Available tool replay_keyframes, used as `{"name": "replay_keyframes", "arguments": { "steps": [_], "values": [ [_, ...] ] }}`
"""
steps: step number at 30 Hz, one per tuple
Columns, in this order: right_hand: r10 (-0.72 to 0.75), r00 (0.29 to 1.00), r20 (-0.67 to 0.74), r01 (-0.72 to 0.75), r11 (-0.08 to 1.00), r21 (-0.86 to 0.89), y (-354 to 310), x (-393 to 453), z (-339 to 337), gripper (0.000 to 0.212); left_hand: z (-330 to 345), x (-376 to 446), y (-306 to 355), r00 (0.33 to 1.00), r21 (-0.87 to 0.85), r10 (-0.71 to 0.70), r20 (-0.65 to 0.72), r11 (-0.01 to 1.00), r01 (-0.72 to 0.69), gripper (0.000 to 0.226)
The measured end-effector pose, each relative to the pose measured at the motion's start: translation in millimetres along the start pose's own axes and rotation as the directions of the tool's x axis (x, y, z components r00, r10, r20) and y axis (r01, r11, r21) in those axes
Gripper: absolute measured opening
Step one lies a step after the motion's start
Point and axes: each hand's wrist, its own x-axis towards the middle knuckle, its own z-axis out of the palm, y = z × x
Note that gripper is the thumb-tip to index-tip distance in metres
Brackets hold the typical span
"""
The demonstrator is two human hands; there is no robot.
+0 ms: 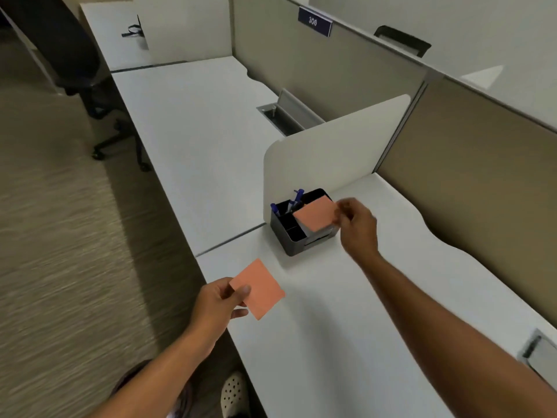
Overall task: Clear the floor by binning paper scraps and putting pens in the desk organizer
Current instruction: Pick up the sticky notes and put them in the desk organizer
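Observation:
A dark desk organizer [284, 236] stands on the white desk [361, 312] against a low white divider. Several blue pens [294, 200] stick up from its back compartments. My right hand [357, 226] pinches an orange paper square [318, 217] by its right edge, holding it just over the organizer's top. My left hand [218, 300] grips a second orange paper square [260, 289] between thumb and fingers, above the desk's front edge.
The white divider [331, 158] rises behind the organizer. Beige partition walls [452, 176] run along the desk's back. A black office chair [90, 86] stands on the carpet at far left. Cable slots [280, 114] are set into the desk. My shoe [233, 390] shows below.

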Motion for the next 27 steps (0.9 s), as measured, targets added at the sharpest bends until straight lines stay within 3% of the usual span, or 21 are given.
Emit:
{"name": "replay_keyframes", "arguments": {
  "steps": [4,10,15,21,27],
  "values": [
    [-0.124,0.992,-0.016,0.120,0.981,-0.156,1.0,72.1,12.4,0.037,-8.1,6.6,-9.1,1.000,0.009,-0.007,0.017,1.000,0.007,0.008],
    [-0.175,0.981,0.086,0.194,0.923,-0.333,20.4,140.7,37.9,0.028,8.4,11.0,-7.3,0.998,-0.033,-0.007,0.063,0.999,0.009,0.014],
    [-0.164,0.962,0.218,0.246,0.867,-0.434,39.0,159.8,51.1,0.034,27.2,17.0,-0.5,0.994,-0.065,-0.022,0.109,0.997,0.029,0.015],
    [-0.166,0.954,0.249,0.262,0.865,-0.429,45.2,175.4,63.9,0.036,34.7,18.2,-1.7,0.993,-0.020,-0.025,0.117,0.999,0.027,0.030],
    [-0.128,0.944,0.305,0.246,0.887,-0.391,52.4,191.3,64.6,0.036,37.7,17.2,-7.9,0.991,-0.020,-0.047,0.122,0.999,0.050,0.028]
  ]
}}
